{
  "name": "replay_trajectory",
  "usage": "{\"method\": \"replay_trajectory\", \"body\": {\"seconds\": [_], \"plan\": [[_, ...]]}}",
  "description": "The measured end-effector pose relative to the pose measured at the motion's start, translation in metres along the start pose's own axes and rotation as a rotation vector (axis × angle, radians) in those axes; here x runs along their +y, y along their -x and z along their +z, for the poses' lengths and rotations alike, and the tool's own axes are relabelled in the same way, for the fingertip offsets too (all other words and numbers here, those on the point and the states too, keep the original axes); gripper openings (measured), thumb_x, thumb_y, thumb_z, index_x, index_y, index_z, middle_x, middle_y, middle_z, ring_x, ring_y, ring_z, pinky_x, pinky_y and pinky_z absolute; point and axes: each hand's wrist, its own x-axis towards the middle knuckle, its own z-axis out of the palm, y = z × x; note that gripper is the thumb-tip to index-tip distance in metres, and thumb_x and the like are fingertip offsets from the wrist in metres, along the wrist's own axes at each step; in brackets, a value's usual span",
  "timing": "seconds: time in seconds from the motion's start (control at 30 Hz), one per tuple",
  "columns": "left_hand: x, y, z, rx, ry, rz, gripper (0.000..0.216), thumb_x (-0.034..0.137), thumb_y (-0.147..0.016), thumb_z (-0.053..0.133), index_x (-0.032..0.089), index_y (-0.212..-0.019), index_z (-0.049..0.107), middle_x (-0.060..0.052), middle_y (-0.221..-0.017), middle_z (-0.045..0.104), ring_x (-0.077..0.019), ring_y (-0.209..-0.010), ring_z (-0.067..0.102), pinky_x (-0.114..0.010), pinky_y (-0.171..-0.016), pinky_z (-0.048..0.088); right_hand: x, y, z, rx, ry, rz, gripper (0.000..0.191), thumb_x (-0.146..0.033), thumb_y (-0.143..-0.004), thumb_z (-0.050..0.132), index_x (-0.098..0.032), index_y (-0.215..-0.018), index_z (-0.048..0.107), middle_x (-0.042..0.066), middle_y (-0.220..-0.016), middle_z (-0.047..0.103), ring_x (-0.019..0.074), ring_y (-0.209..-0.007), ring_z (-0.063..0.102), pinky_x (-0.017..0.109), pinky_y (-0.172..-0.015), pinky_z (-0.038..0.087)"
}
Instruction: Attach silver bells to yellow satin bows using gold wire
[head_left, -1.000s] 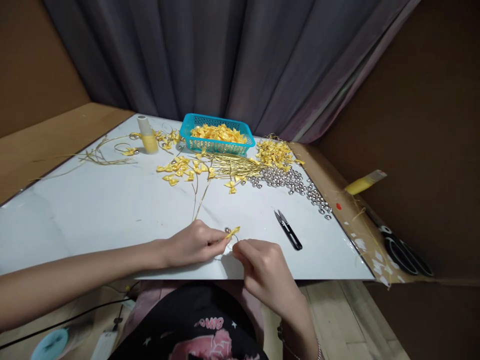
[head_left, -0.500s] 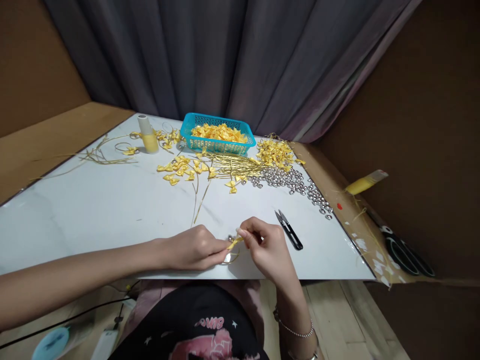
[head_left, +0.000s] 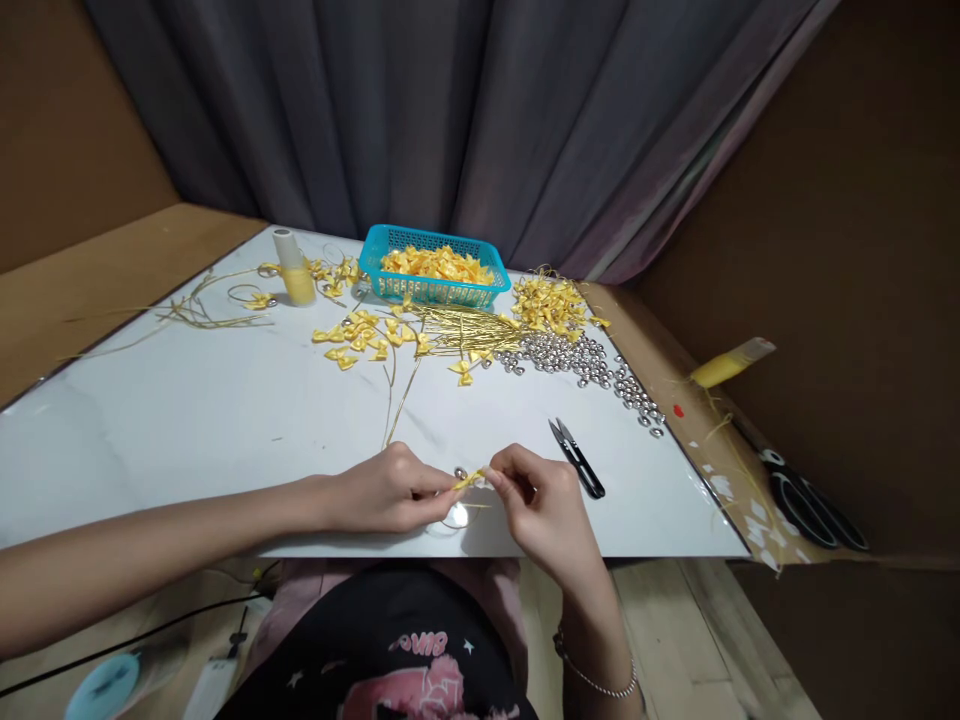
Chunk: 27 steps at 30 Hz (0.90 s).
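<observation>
Close to the table's front edge, a yellow ribbon bow [head_left: 470, 480] is stretched between my two hands. My left hand [head_left: 397, 490] pinches its left end with thumb and forefinger. The fingers of my right hand [head_left: 536, 490] are closed on its right end. A thin gold cord [head_left: 472, 507] loops out below the bow, near the left fingertips. Just above the bow is a small silver bead [head_left: 460, 472]; whether it is attached, I cannot tell. Black thread snips [head_left: 577, 460] lie right of my right hand, blades pointing away.
A blue basket [head_left: 375, 262] of yellow bows stands at the back. Before it lie gold cords [head_left: 465, 332], loose bows [head_left: 360, 335], a bow pile [head_left: 551, 305] and silver beads [head_left: 570, 360]. A yellow thread spool [head_left: 296, 270] stands left; scissors [head_left: 814, 505] hang right.
My right hand has shifted slightly right and down, and the bow looks more stretched between the hands. My left hand stays nearly in place. The cord's end now points right.
</observation>
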Motion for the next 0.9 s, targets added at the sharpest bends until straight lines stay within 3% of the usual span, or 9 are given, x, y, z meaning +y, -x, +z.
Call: {"method": "replay_trajectory", "body": {"seconds": [0.4,0.63,0.9], "plan": [[0.002,-0.005,-0.005,0.079,0.017,-0.08,0.036,0.015,-0.088,0.047,0.013,-0.053,0.052,0.008,-0.048,0.022,-0.0046,-0.041,0.02,-0.019,-0.037,0.017,-0.007,0.018,0.008,-0.073,-0.063,-0.081,0.022,-0.014,-0.083,0.046,-0.018,-0.061,0.048,-0.003,-0.053,0.046,0.009,-0.047,0.037,0.022,-0.046,0.029],[0.002,-0.006,-0.007,0.049,0.009,-0.073,0.038,0.018,-0.09,0.048,0.014,-0.052,0.05,0.008,-0.046,0.023,-0.0051,-0.04,0.02,-0.02,-0.036,0.018,-0.008,0.011,-0.001,0.059,-0.277,0.104,0.02,-0.028,-0.085,0.052,-0.018,-0.069,0.056,-0.002,-0.055,0.053,0.01,-0.048,0.044,0.021,-0.044,0.033],[0.003,-0.001,-0.002,0.014,-0.049,0.065,0.033,0.014,-0.091,0.044,0.013,-0.061,0.059,0.008,-0.043,0.034,-0.0059,-0.038,0.027,-0.022,-0.038,0.025,-0.003,0.001,0.003,0.04,-0.285,0.167,0.02,-0.029,-0.084,0.053,-0.017,-0.068,0.055,-0.003,-0.054,0.05,0.0092,-0.047,0.042,0.02,-0.044,0.032]]}}
